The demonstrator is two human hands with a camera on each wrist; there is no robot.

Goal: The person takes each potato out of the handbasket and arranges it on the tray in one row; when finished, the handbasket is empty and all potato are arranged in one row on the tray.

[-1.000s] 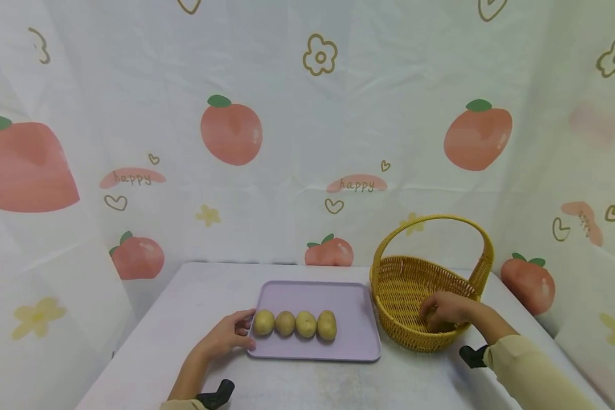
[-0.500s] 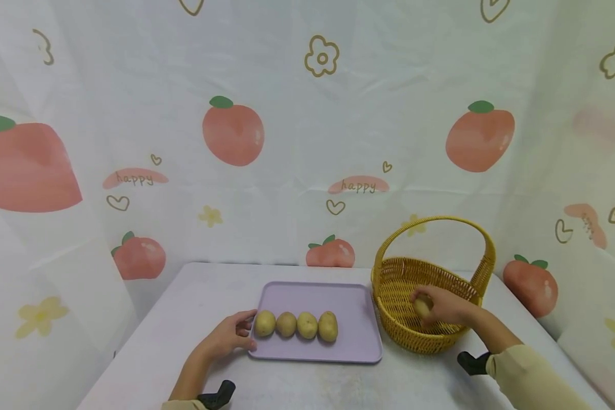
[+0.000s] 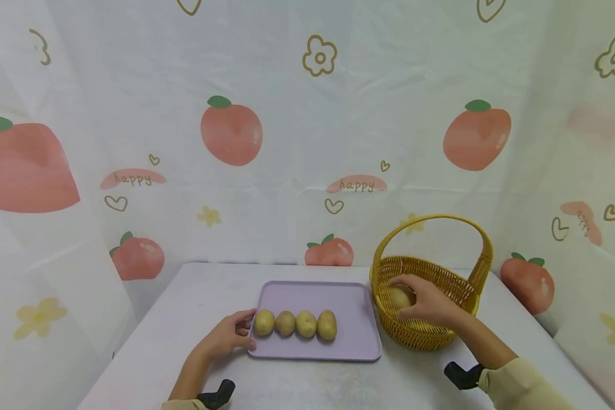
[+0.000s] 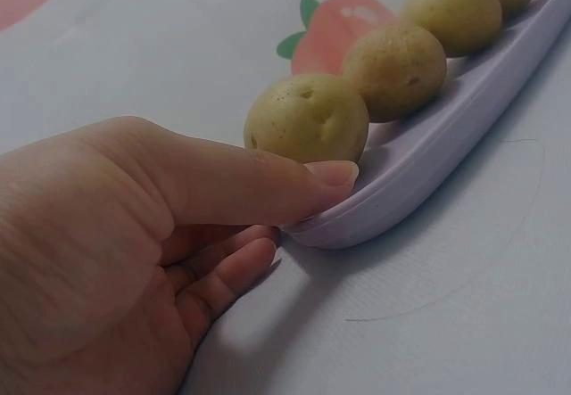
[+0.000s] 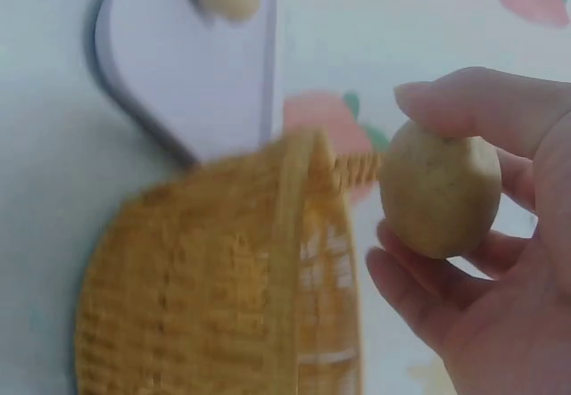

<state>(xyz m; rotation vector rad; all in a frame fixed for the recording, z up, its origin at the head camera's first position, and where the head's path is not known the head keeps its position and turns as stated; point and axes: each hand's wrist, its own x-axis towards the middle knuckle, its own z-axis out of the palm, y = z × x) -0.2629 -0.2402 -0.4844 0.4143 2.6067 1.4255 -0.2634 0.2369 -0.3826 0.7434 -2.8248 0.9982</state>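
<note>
Right hand (image 3: 430, 303) grips a smooth oval potato (image 3: 401, 297) over the woven wicker basket (image 3: 430, 336); left hand (image 3: 229, 337), fingers relaxed, touches the lilac tray's (image 3: 348, 307) left edge.

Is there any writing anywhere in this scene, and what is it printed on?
"happy": on a pink patch of the printed backdrop cloth, at left.
"happy": on a second pink patch of the same cloth, above the tray.
No writing shows on the tray, the basket, the potatoes or the table.

A white table (image 3: 148, 353) stands before peach-printed white curtains (image 3: 297, 131).
</note>
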